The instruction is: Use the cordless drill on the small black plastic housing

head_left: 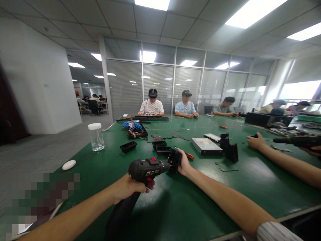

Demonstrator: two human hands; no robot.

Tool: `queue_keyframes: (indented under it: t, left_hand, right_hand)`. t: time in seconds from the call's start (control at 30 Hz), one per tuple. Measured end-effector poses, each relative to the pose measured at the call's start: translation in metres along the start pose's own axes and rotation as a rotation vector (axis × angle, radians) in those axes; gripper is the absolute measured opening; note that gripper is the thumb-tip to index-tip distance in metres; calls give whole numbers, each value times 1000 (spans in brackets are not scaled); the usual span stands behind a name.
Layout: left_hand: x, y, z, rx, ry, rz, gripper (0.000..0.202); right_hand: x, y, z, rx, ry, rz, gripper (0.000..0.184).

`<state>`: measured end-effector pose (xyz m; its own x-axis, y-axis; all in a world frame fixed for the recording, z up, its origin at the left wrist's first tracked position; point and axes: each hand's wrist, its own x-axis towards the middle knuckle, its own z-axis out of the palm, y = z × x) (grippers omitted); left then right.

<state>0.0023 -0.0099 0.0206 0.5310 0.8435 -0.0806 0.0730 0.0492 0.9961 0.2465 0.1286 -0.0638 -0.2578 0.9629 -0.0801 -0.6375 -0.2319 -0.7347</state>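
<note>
My left hand (pixel 134 185) is wrapped around the grip of a black cordless drill (pixel 145 168) with red switches. The drill's chuck points right, its tip at a small black plastic housing (pixel 173 161). That housing is gripped in my right hand (pixel 184 163), tilted above the table; whether the bit touches a screw inside it I cannot tell. Just behind my right hand lies an orange-handled screwdriver (pixel 190 156). Two open black boxes (pixel 163 151) rest close behind the housing, and another black box (pixel 128 146) sits further left.
On the green table (pixel 160 207) stand a lidded clear jar (pixel 96 137), a white oval object (pixel 69 164), a black tray of cables (pixel 136 130), a metal disc drive (pixel 207 146) and upright black parts (pixel 229 149). At right, a co-worker's hand (pixel 257 140) is near another drill (pixel 297 141).
</note>
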Motion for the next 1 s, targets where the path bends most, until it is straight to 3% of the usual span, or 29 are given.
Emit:
queue_keyframes:
  t: [0.5, 0.67, 0.87, 1.0]
  left_hand:
    - [3, 0, -12, -79, 69, -47, 39]
    - [3, 4, -17, -152, 112, -91, 35]
    - [4, 25, -27, -443, 132, -139, 38]
    - [7, 29, -37, -566, 150, -55, 40]
  right_hand:
    - [3, -1, -2, -4, 19, -4, 36]
    - [8, -5, -6, -62, 129, -25, 34]
    - [17, -5, -18, -227, 311, -143, 31]
    - [21, -8, -30, -351, 344, -319, 12]
